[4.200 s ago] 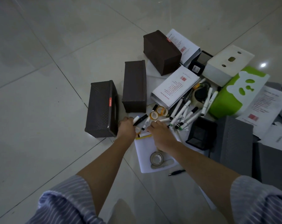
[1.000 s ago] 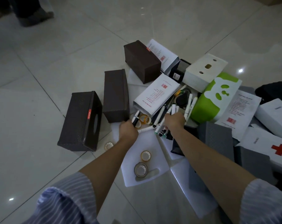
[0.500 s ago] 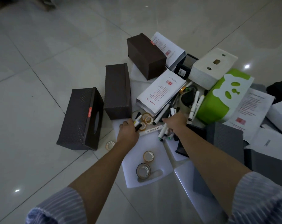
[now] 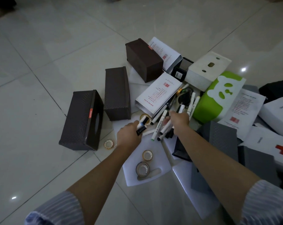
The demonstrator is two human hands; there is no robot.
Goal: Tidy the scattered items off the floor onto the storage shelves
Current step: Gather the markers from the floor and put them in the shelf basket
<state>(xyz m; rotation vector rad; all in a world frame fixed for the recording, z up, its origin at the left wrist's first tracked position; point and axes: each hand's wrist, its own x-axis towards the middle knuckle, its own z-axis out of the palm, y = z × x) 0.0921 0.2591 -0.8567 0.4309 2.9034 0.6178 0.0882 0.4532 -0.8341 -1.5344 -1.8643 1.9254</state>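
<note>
White marker pens [image 4: 160, 125] lie scattered on the floor between a white printed box [image 4: 158, 93] and a sheet of paper [image 4: 147, 166]. My left hand [image 4: 129, 135] grips a few markers, their caps sticking out past my knuckles. Over the marker pile, my right hand [image 4: 179, 120] has its fingers curled round a bundle of several markers. Rolls of tape [image 4: 147, 155] rest on the paper below my hands. Three dark brown tissue boxes [image 4: 82, 119] stand to the left.
A green box [image 4: 218, 96] and a cream tissue box [image 4: 205, 69] sit right of the markers. Grey mesh trays [image 4: 222, 138], white first-aid boxes [image 4: 273, 146] and printed sheets crowd the right side. Bare tile floor [image 4: 40, 62] spreads left and behind.
Both hands have stayed at the marker pile, gathering pens; my right hand has shifted slightly right and taken hold of more markers. The camera view has tilted a little.
</note>
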